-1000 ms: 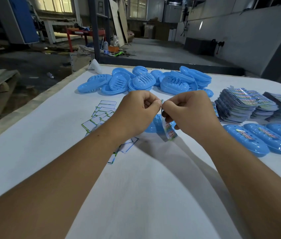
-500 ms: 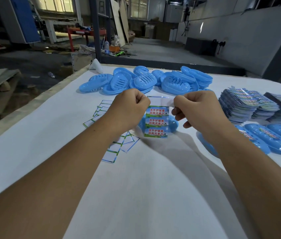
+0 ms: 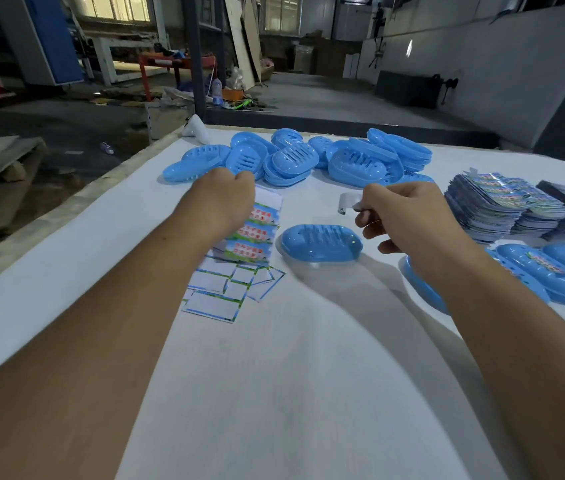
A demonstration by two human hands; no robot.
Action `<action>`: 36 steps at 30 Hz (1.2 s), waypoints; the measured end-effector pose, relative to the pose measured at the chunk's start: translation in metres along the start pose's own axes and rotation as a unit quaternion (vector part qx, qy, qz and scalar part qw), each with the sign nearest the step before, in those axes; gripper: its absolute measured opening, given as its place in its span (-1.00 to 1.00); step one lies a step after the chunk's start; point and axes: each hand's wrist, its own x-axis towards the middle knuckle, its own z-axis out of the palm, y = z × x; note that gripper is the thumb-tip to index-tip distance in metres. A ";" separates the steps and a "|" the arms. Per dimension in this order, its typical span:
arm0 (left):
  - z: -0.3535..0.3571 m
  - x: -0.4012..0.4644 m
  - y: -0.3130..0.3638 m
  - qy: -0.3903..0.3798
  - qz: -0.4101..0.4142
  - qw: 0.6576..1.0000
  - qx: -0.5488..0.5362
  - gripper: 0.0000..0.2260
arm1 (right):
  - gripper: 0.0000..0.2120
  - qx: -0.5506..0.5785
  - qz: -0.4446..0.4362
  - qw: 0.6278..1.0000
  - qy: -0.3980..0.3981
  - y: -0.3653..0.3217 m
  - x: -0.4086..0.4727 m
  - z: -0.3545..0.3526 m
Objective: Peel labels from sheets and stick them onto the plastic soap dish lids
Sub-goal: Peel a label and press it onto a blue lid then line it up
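Note:
My left hand [image 3: 224, 199] holds a label sheet [image 3: 257, 230] with three printed labels left on it, hanging over the table to the left. Between thumb and forefinger, my right hand [image 3: 402, 216] pinches a peeled label [image 3: 347, 203], which curls with its white back showing. One blue plastic soap dish lid [image 3: 321, 242] lies alone on the white table between my hands, just below the peeled label. It bears no label.
Several used backing sheets [image 3: 225, 289] lie under my left forearm. A heap of unlabelled blue lids [image 3: 295, 161] sits at the back. Stacks of label sheets [image 3: 506, 206] stand at the right, with labelled lids [image 3: 551, 275] in front of them.
My hands have drawn apart. The label came off the sheet and went right with my right hand; my left hand carried the sheet left, uncovering the single lid.

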 end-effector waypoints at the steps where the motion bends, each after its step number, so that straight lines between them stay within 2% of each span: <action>1: -0.003 0.003 -0.005 0.001 -0.011 0.998 0.057 -0.76 | -0.81 -0.002 0.000 1.000 -0.003 0.000 0.000 0.001; 5: -0.012 0.000 -0.021 -0.028 -0.091 0.972 0.217 -0.67 | -0.80 -0.018 0.000 1.000 -0.010 0.000 0.000 0.003; 7: -0.011 -0.003 -0.024 -0.046 -0.102 0.953 0.281 -0.66 | -0.80 -0.028 0.001 1.000 -0.013 0.000 0.001 0.004; 13: -0.010 -0.009 -0.023 -0.012 -0.089 0.941 0.326 -0.70 | -0.80 -0.033 -0.001 0.999 -0.009 0.003 0.002 0.004; 15: -0.008 -0.010 -0.018 0.018 -0.063 0.966 0.251 -0.70 | -0.79 -0.036 -0.006 0.999 -0.012 0.003 0.003 0.006; 17: -0.002 -0.013 -0.007 0.015 -0.010 0.998 0.055 -0.75 | -0.79 -0.046 -0.008 0.999 -0.015 0.004 0.003 0.008; 19: 0.006 -0.022 0.008 -0.005 0.044 0.992 -0.116 -0.78 | -0.78 -0.054 -0.015 0.998 -0.016 0.004 0.003 0.009; 21: 0.015 -0.031 0.020 -0.032 0.076 0.976 -0.201 -0.81 | -0.76 -0.062 -0.031 0.997 -0.015 0.006 0.002 0.010; 27: 0.028 -0.039 0.025 -0.080 0.095 0.958 -0.257 -0.86 | -0.76 -0.094 -0.068 0.993 -0.022 0.007 0.002 0.014; 36: 0.031 -0.038 0.023 -0.094 0.084 0.965 -0.232 -0.88 | -0.80 -0.159 -0.136 0.977 -0.041 0.005 -0.005 0.018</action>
